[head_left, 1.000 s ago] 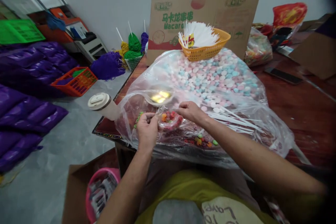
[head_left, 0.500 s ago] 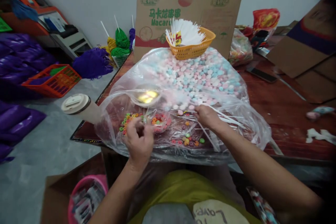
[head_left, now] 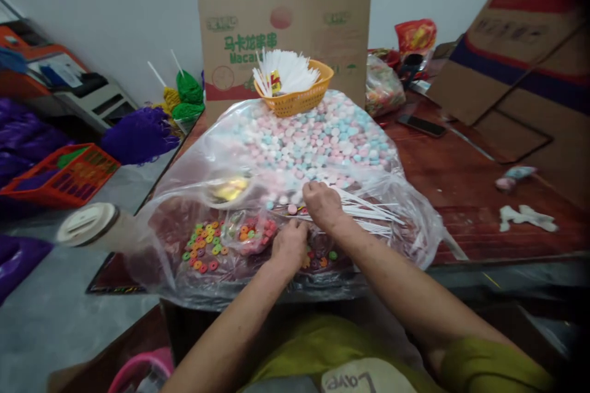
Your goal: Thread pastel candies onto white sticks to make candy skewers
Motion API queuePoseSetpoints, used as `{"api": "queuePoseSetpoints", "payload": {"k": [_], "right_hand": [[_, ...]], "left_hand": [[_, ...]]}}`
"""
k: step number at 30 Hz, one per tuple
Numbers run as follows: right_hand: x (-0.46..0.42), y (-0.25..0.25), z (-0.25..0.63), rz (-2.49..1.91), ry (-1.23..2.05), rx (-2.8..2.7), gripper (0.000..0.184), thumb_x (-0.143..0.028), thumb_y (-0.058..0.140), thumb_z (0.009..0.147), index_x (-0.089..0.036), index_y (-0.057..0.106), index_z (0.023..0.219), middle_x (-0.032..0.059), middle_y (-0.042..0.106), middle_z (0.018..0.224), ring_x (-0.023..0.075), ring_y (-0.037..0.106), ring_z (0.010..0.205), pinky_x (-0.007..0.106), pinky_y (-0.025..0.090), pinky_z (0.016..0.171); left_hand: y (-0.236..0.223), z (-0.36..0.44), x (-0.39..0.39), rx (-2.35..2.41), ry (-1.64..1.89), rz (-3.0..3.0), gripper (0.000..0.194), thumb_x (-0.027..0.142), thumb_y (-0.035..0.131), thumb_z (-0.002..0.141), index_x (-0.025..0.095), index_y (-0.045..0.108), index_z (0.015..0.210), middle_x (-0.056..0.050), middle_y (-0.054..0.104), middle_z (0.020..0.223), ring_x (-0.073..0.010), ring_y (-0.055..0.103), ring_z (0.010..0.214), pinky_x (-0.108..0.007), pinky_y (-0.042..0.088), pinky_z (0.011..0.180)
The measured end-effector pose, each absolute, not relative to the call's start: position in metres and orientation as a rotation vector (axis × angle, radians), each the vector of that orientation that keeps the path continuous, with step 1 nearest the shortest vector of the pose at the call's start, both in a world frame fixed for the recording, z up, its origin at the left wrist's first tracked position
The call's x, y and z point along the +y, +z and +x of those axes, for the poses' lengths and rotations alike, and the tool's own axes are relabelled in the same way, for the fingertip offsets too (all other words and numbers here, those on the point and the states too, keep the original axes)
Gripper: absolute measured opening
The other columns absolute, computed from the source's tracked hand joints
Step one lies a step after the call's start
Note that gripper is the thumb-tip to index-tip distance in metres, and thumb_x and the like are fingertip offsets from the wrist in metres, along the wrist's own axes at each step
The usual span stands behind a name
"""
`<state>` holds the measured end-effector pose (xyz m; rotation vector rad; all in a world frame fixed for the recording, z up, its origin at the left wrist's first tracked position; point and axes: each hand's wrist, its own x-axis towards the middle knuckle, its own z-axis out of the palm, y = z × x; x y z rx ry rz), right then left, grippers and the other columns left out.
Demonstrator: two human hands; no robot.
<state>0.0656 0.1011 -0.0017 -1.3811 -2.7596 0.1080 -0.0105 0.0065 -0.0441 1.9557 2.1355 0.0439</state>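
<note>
Your left hand and right hand had curled fingers, pinch unclear, beside thin white sticks near the bench's front edge; small multicoloured rings lay loose: done amount unclear, plenty seemingly left.

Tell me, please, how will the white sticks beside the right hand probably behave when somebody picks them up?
The white sticks look thin, so each is probably light. Most look nearly straight, which suggests some stiffness. They lie loosely fanned, so a bunch may slide apart when lifted.
</note>
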Motion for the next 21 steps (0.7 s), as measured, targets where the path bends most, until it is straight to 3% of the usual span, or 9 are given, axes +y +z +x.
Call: {"api": "queuePoseSetpoints", "payload": {"k": [5,10,14,16,18,21], "right_hand": [[0.113,-0.005,0.063,-1.527,0.156,-2.697,0.028,-0.009,0.038,0.083,-0.012,0.06,0.099,0.0164,0.054,0.108,0.0205,0.056,0.093,0.027,0.044,0.072],[0.132,0.003,0.129,-1.593,0.208,-2.648,0.031,-0.014,0.035,0.086,-0.015,0.057,0.107,0.0128,0.057,0.102,0.0187,0.055,0.088,0.026,0.04,0.074],[0.143,-0.005,0.189,-1.511,0.361,-2.776,0.022,-0.016,0.044,0.08,-0.018,0.065,0.086,0.0082,0.061,0.089,0.0174,0.055,0.079,0.024,0.037,0.068],[0.145,-0.018,0.202,-1.443,0.442,-2.824,0.019,-0.016,0.046,0.077,-0.017,0.064,0.078,0.0076,0.062,0.087,0.0164,0.054,0.074,0.024,0.036,0.065],[0.147,-0.031,0.205,-1.409,0.482,-2.812,0.019,-0.015,0.045,0.077,-0.016,0.064,0.079,0.0089,0.062,0.088,0.0166,0.054,0.073,0.025,0.036,0.064],[0.152,-0.039,0.209,-1.395,0.5,-2.73,0.017,-0.016,0.045,0.078,-0.014,0.062,0.077,0.0104,0.061,0.088,0.0179,0.054,0.077,0.026,0.037,0.068]], "left_hand": [[-0.037,-0.014,0.011,2.106,-0.014,1.987,0.022,0.022,0.036,0.087,0.019,0.055,0.098,-0.007,0.055,0.098,-0.019,0.059,0.081,-0.028,0.045,0.064],[-0.035,-0.016,0.006,2.034,-0.001,2.007,0.025,0.021,0.035,0.088,0.02,0.056,0.101,-0.006,0.058,0.098,-0.0172,0.059,0.085,-0.026,0.046,0.07],[-0.031,-0.016,-0.005,1.9,0.176,2.073,0.032,0.019,0.042,0.085,0.021,0.053,0.114,-0.006,0.058,0.11,-0.016,0.055,0.098,-0.025,0.043,0.082],[-0.025,-0.016,0.002,1.879,0.127,2.073,0.025,0.029,0.045,0.084,0.022,0.061,0.102,-0.005,0.062,0.103,-0.0165,0.057,0.094,-0.025,0.044,0.08],[-0.019,-0.017,0.02,1.988,0.033,2.006,0.031,0.038,0.04,0.086,0.021,0.066,0.089,-0.005,0.065,0.09,-0.0165,0.059,0.085,-0.025,0.044,0.075],[-0.016,-0.019,0.053,2.195,-0.035,1.895,0.036,0.034,0.036,0.088,0.017,0.067,0.089,-0.01,0.066,0.088,-0.0192,0.061,0.083,-0.028,0.045,0.072]]}}
